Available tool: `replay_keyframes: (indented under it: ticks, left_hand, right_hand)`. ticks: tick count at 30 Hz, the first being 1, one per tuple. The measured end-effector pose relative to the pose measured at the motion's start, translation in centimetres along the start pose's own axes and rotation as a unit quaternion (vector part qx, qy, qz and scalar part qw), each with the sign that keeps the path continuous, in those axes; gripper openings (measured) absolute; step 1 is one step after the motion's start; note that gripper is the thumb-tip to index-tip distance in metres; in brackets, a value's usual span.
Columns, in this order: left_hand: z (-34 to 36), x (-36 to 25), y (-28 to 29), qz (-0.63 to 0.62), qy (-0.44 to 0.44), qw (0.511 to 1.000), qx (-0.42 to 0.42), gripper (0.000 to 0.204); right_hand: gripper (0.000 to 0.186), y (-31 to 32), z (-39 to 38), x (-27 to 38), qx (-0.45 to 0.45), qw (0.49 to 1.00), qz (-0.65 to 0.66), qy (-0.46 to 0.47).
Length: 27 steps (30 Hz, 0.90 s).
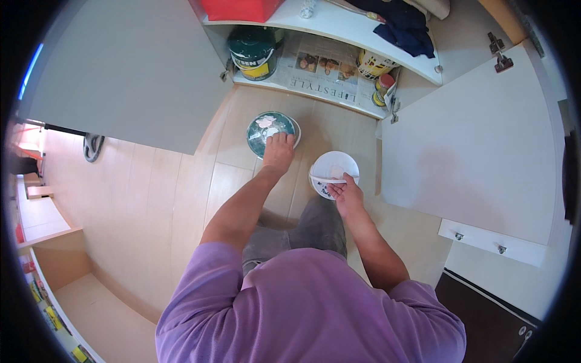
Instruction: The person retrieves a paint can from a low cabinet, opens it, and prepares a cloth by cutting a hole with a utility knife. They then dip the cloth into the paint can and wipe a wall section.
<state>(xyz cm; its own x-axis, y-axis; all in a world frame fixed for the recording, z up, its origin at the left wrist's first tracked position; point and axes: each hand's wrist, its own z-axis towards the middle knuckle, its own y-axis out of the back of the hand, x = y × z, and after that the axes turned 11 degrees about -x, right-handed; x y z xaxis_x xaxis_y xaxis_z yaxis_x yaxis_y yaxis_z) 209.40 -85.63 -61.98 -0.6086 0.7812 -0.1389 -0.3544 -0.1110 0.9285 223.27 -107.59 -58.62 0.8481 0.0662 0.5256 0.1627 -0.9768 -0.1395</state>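
Note:
On the floor stands a green bucket [256, 132] with a paint-smeared lid and a pale wire handle at its right side. My left hand [279, 152] reaches over its near edge, fingers curled down at the lid; their tips, and anything in them, are hidden. To the right, in front of my knee, is a white bucket [334, 162] with dark marks on its near part. The fingers of my right hand [346, 192] are closed on its white handle [327, 179], which crosses the bucket from side to side.
An open cabinet ahead has newspaper [321, 63] on its bottom shelf, beside a green-and-yellow bucket [253, 54] and small cans [382, 88]. Above lie a red box [242, 8] and dark cloth [404, 30]. Open doors flank me, left [133, 66] and right [469, 139].

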Motion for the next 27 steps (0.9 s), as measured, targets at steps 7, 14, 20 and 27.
replay_keyframes:
  ticks: [7,14,20,27]
  left_hand:
    - [-1.8,9.1,4.1,-0.189,0.261,0.944,-0.072,0.026]
    - [-14.2,20.2,14.7,-0.259,0.449,0.848,-0.112,0.021]
    - [-23.8,23.4,19.0,-0.166,0.490,0.850,-0.098,0.022]
    - [-34.4,29.4,21.7,-0.102,0.591,0.788,-0.142,0.026]
  right_hand:
    - [0.029,-3.6,-2.1,-3.7,0.064,0.989,-0.122,0.046]
    - [0.024,-10.8,-5.9,-8.2,0.207,0.926,-0.308,0.066]
    - [0.026,-18.3,-9.1,-15.5,0.306,0.875,-0.374,0.045]
    - [0.032,-23.2,-10.0,-25.0,0.356,0.818,-0.446,0.071]
